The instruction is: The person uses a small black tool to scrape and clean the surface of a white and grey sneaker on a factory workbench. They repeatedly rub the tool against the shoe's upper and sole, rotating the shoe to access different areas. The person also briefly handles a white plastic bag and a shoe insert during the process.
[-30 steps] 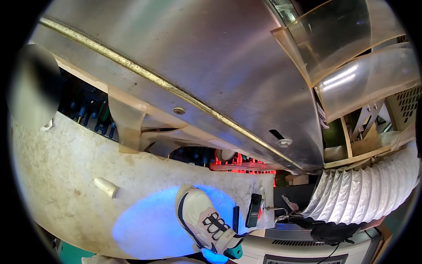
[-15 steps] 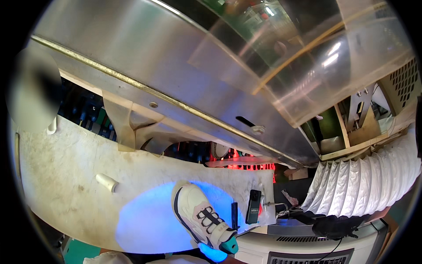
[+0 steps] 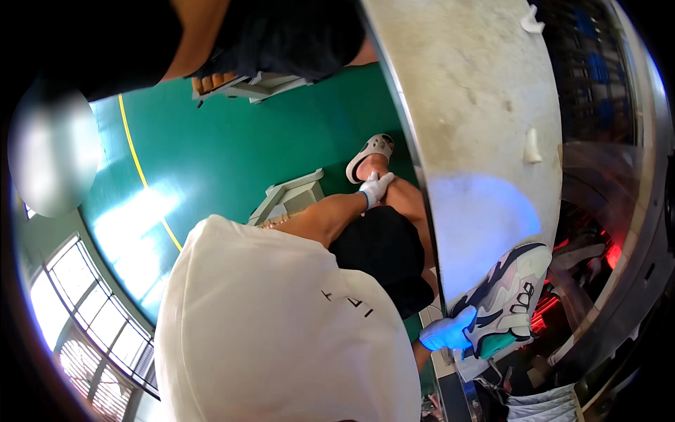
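Observation:
My right hand (image 3: 448,333), in a white glove lit blue, holds a sneaker (image 3: 512,292) by its heel end at the worktable's right part. The sneaker is white and grey with dark stripes, dark laces and a teal piece at the heel opening. Its toe points away from the hand. My left hand (image 3: 377,188), also white-gloved, is closed round my bare lower leg just above a pale clog (image 3: 370,156). Some of its fingers are hidden behind the leg. My white shirt covers much of the lower picture.
On the pale worktable (image 3: 478,91) lie a small white cylinder (image 3: 532,146) and a white scrap (image 3: 532,20). Red-lit machinery (image 3: 545,309) lies beyond the table. A white ribbed hose (image 3: 545,406) shows below. Another person in dark shorts (image 3: 281,39) is at the top, above the green floor (image 3: 232,148).
The view has swung round and down, bringing in my body, left hand, leg and the floor. My right hand now shows clearly at the sneaker; earlier only a blue-lit part showed by its heel.

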A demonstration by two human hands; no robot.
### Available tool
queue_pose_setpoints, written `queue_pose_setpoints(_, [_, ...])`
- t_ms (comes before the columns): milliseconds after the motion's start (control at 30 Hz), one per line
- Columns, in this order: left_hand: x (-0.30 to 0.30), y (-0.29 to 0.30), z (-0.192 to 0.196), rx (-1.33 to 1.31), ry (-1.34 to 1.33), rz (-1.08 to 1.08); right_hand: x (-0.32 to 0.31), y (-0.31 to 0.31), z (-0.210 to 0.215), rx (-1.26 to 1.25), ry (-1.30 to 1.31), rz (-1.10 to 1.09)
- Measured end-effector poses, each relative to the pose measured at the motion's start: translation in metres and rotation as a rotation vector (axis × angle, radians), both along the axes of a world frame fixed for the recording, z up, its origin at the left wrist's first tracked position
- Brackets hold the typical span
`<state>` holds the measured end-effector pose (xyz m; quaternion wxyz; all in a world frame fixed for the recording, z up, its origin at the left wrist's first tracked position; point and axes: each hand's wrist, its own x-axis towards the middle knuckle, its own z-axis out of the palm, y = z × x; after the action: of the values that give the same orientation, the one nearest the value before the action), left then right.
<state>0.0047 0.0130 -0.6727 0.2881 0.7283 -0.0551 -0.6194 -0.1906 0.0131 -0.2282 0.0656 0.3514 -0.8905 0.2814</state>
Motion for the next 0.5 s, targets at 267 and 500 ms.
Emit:
queue_pose_setpoints(267, [0.006,-0.01,0.058,0.083,0.062,0.168,-0.008,-0.016,0.001,0.075,0.021,-0.104])
queue_pose_setpoints(500, [0.033,-0.018,0.086,0.153,0.158,0.248,-0.008,-0.014,-0.002,0.074,0.006,-0.074])
